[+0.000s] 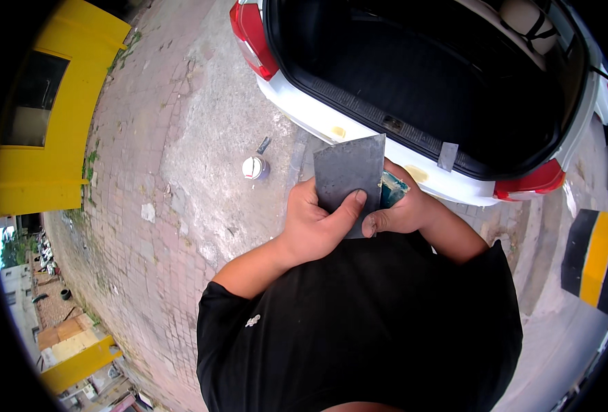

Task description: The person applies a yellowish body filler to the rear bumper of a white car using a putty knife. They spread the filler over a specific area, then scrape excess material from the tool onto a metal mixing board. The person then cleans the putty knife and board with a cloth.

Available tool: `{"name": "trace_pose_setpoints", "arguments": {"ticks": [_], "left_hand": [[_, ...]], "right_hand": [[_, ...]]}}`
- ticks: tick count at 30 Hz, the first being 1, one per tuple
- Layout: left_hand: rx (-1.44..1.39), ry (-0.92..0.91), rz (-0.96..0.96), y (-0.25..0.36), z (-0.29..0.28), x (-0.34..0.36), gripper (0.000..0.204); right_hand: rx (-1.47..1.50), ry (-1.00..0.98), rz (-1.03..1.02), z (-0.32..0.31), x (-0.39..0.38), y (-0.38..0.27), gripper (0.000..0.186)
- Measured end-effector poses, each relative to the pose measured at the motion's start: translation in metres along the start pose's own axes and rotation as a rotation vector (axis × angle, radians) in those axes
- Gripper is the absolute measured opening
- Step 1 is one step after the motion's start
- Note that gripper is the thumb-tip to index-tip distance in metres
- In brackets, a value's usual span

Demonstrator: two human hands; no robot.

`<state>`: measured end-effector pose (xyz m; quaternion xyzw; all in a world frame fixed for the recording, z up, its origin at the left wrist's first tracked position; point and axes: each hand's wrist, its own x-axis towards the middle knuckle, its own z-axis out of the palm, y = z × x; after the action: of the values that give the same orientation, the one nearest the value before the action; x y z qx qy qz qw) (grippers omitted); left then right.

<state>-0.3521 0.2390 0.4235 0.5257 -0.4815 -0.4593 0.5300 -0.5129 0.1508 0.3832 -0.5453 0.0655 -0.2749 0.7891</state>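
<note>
In front of my chest, my left hand (321, 213) grips a flat dark grey plate (348, 172) with its thumb across the face. Close beside it, my right hand (403, 206) is closed round a green scraper (392, 189) smeared with pale residue; its blade is mostly hidden. Beyond both hands is the white rear bumper (304, 113) of a car, with a yellowish filler patch (338, 132) and a second filler patch (417, 174) on it. A small grey rectangular plate (447, 156) rests at the bumper's upper edge.
The car's boot (414, 82) stands open. A white-lidded can (254, 167) sits on the concrete, with a dark-bladed tool (264, 144) just past it. At the left is a yellow wall (77, 89); at the right, a black-and-yellow striped block (595, 259).
</note>
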Motion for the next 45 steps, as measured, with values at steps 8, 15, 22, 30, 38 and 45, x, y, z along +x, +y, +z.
{"name": "trace_pose_setpoints", "arguments": {"ticks": [8,15,22,30,38,45], "left_hand": [[-0.102,0.016,-0.080,-0.001,0.000,0.000,0.015],[0.089,-0.224,0.019,0.001,0.005,-0.008,0.013],[0.026,0.061,0.003,-0.003,-0.005,-0.006,0.014],[-0.019,-0.018,-0.089,-0.001,-0.006,-0.010,0.018],[-0.111,-0.036,-0.103,0.000,-0.007,-0.013,0.017],[-0.087,-0.083,-0.064,0.001,-0.008,-0.013,0.015]], "right_hand": [[-0.219,-0.069,0.003,-0.005,0.000,-0.005,0.088],[-0.263,-0.175,-0.094,-0.003,0.004,-0.003,0.090],[0.084,-0.034,-0.034,0.006,-0.008,-0.002,0.112],[0.115,-0.025,0.029,0.007,-0.013,0.003,0.108],[0.059,-0.024,-0.041,0.008,-0.013,0.007,0.101],[0.203,-0.061,0.023,0.008,-0.009,0.006,0.108]]}}
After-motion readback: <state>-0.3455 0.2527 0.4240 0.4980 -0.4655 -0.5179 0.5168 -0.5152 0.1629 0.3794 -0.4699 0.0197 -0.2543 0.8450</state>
